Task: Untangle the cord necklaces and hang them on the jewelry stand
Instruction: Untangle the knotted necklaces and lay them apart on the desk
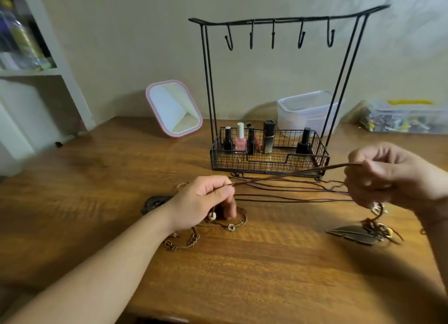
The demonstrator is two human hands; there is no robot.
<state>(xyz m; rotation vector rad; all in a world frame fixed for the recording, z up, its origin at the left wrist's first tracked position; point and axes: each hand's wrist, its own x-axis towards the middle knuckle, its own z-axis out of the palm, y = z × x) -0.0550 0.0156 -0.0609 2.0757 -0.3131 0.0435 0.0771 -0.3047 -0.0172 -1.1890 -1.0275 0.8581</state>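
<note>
Left hand: the left hand (pixel 208 200) pinched one brown cord (pixel 291 174) at its fingertips
Right hand: the right hand (pixel 385 176) clenched the same cord, other strands sagging below it
Pendants: a feather pendant (pixel 358 234) lay under the right hand
Stand: the jewelry stand (pixel 271 93) stood beyond both hands, hooks bare
Advice: likely best to draw the taut cord free slowly

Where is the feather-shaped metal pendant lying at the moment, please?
In the head view, the feather pendant lies flat on the wooden table at the right, below the right hand and in front of the jewelry stand.
</note>
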